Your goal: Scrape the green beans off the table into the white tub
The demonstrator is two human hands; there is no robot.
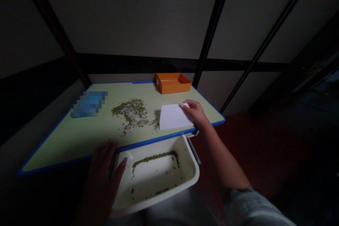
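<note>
My right hand (195, 112) grips a white flat card (173, 116) that stands on the pale green table (66, 134), just right of a scattered pile of small green beans (132, 111). My left hand (104, 169) grasps the left rim of a white plastic tub (190, 169), held below the table's near blue edge. A line of green beans (155, 157) lies inside the tub, with several loose ones around it.
An orange tray (173, 82) sits at the table's far edge. A blurred blue object (88, 104) lies at the far left of the table. Dark frame bars and a pale wall stand behind. Dark reddish floor lies to the right.
</note>
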